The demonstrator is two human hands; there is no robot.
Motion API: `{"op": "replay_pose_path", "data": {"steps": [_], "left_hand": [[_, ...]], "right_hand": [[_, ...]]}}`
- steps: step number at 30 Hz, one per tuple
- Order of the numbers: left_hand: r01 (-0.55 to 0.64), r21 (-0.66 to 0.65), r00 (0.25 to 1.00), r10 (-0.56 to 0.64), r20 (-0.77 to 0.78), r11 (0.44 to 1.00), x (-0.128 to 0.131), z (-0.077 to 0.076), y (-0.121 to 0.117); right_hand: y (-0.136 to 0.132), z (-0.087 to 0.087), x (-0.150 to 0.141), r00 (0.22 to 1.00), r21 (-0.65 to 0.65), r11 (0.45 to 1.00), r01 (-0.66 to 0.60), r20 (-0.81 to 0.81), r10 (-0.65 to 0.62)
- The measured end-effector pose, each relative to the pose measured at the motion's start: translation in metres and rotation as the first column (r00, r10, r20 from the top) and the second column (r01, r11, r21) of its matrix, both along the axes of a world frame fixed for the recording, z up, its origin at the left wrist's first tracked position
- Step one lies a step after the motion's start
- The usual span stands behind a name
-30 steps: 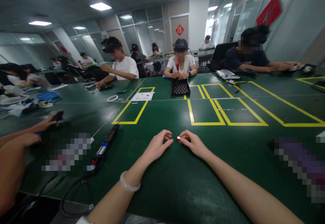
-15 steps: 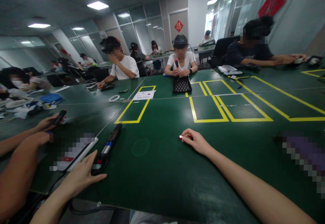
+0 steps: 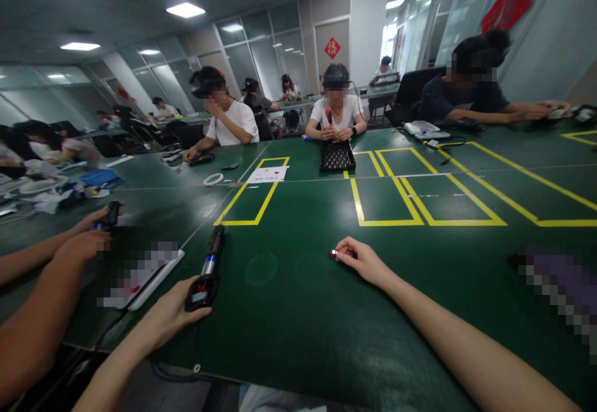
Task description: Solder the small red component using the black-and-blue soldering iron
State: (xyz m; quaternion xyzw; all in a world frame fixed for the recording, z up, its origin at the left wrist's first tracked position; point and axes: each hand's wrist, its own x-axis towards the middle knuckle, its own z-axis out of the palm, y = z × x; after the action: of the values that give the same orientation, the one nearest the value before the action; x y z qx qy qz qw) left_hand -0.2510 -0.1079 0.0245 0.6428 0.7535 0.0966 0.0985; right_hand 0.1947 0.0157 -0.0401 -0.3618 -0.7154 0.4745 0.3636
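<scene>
My left hand (image 3: pixel 175 306) is closed around the rear end of a black electric screwdriver (image 3: pixel 211 264). The tool has a silver and blue band, and its narrow tip points away from me. A dark cord runs from the rear end towards the table's front edge. My right hand (image 3: pixel 359 257) rests on the green table (image 3: pixel 298 325) and pinches a tiny red and white piece (image 3: pixel 333 254) between thumb and fingertips. The piece is too small for me to make out its kind.
A co-worker's hands (image 3: pixel 88 238) hold a similar black tool at left. Beside my left hand lies a white-edged flat object (image 3: pixel 156 281), partly blurred. Across the table, a person works over a black tray (image 3: pixel 337 157). Yellow tape (image 3: pixel 389 222) marks rectangles. A blurred purple object (image 3: pixel 559 281) lies right.
My left hand has moved right and closed on the electric screwdriver, which now stands turned with its rear end further right. My right hand stays in place with the tiny piece.
</scene>
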Motion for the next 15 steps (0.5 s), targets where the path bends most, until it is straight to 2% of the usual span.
{"op": "replay_pose_path", "data": {"steps": [5, 10, 15], "left_hand": [[0.079, -0.079, 0.997, -0.08, -0.002, 0.994, 0.039, -0.004, 0.014], [0.178, -0.119, 0.983, -0.181, -0.02, 0.977, 0.104, 0.001, 0.032], [0.297, -0.116, 0.953, -0.302, -0.028, 0.948, 0.171, 0.004, 0.058]], "right_hand": [[0.001, -0.002, 0.0, 0.998, 0.051, 0.998, 0.043, 0.045, -0.046], [0.003, -0.006, -0.001, 0.999, 0.03, 0.999, 0.045, 0.009, -0.045], [0.002, -0.003, -0.001, 0.998, 0.032, 0.997, 0.066, -0.011, -0.066]]}}
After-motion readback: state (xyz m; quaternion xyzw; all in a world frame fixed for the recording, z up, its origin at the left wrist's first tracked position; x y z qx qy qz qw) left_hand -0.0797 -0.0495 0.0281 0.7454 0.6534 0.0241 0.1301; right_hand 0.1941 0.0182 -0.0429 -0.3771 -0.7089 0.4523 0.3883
